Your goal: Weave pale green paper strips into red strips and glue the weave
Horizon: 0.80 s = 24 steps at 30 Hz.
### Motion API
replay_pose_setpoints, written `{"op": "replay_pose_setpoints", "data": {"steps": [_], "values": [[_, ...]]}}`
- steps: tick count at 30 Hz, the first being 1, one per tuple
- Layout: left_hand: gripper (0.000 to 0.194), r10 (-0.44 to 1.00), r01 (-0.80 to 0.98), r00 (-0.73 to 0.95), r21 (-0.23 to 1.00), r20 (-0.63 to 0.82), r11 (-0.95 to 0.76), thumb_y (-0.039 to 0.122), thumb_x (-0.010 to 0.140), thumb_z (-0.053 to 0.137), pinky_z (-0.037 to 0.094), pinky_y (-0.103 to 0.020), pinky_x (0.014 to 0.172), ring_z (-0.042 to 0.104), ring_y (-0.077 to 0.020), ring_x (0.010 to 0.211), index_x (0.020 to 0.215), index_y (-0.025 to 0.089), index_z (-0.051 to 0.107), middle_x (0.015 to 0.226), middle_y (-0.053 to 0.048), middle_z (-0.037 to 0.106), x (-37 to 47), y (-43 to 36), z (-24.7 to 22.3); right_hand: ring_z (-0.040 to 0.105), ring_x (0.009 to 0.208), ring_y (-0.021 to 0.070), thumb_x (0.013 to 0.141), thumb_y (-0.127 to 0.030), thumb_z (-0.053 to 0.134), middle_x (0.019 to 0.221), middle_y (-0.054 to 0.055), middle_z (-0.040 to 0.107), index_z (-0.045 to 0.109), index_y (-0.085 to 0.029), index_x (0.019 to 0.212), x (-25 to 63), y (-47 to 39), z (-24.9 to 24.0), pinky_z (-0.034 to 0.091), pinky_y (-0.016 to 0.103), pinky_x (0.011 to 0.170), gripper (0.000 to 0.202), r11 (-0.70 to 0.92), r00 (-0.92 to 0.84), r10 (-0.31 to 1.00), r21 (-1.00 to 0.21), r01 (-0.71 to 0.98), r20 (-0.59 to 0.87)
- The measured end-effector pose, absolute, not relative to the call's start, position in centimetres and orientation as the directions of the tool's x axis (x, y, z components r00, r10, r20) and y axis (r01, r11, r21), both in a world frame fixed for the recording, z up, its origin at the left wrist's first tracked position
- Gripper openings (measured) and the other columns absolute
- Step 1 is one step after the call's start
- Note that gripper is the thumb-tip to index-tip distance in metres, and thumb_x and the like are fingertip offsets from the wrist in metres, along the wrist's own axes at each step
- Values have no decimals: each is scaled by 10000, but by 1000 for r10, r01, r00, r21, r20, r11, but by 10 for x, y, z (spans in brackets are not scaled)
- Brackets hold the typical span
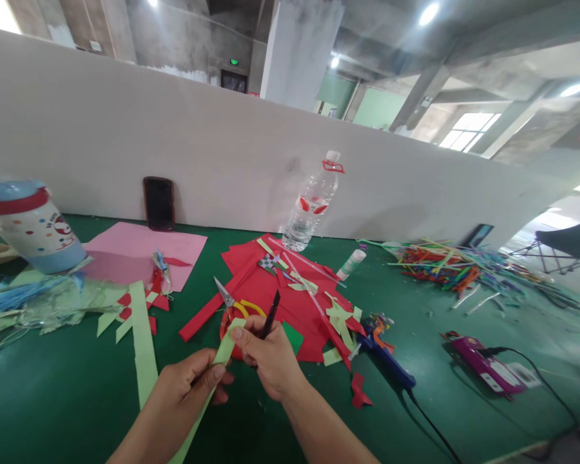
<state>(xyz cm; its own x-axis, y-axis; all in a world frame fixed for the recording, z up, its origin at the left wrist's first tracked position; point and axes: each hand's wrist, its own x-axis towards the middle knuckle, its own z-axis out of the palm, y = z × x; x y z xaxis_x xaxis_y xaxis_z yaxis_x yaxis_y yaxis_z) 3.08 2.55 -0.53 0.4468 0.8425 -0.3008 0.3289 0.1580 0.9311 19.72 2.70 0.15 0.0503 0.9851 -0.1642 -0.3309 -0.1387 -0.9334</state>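
Note:
A pale green paper strip (225,348) slants up between my hands, its lower end running out at the bottom edge. My left hand (186,386) pinches the strip partway along. At the upper end, my right hand (273,357) grips it between thumb and finger. A dark, pointed pen-like tool (271,313) also sticks up from the right hand; its exact kind is unclear. Just beyond lie scissors with yellow handles (226,294), partly covered by the strip and fingers. Red paper sheets (261,293) spread behind the hands, with green scraps (339,317) on them.
A water bottle (309,209) and a glue stick (351,264) stand behind the papers. To the right are a blue glue gun (389,364) with a cord and a purple device (488,364). A phone (159,203) leans on the partition; a cup (33,225) stands left.

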Motion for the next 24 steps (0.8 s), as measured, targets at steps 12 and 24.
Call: {"op": "replay_pose_setpoints", "data": {"steps": [12,24], "values": [[374,850,416,445,905,-283,83,561,883,464,437,-261,611,663,-187,640,792,242,636,629,12,687,31,25,-5,273,419,40,615,-533,866,451,-97,412,589,-166,662,199,30,0,180,204,420,462,-48,232,962,-922,-383,-147],[364,851,331,426,928,-307,169,558,836,555,444,-263,595,647,-170,590,695,225,594,588,15,669,33,24,-9,285,430,43,638,-525,865,492,-102,415,512,-193,677,210,33,8,194,191,415,486,5,284,950,-905,-425,-128]]}}
